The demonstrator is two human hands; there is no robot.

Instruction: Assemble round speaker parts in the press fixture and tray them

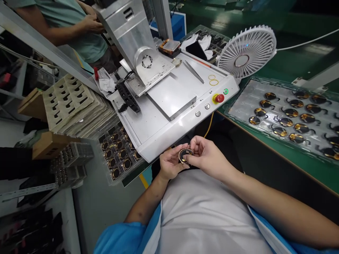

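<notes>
Close in front of my body, my left hand (171, 162) grips a small round part with a black face and a gold-coloured rim (186, 155). My right hand (206, 155) pinches the same part from the other side, its thumb lying across the black face. What the part is exactly, I cannot make out. Just beyond the hands is the front edge of a white machine (180, 121) with a metal plate (172, 98) on its top. Tweezers (194, 72) and two thin yellow rings (213, 80) lie on the machine's top, to the right.
A clear tray of round gold-rimmed parts (108, 179) sits at left. Another tray (238, 109) at right holds dark discs with tails. A white fan (245, 53), a red stop button (219, 98) and stacked moulded trays (62, 123) surround the machine. Another person (71, 31) stands behind it.
</notes>
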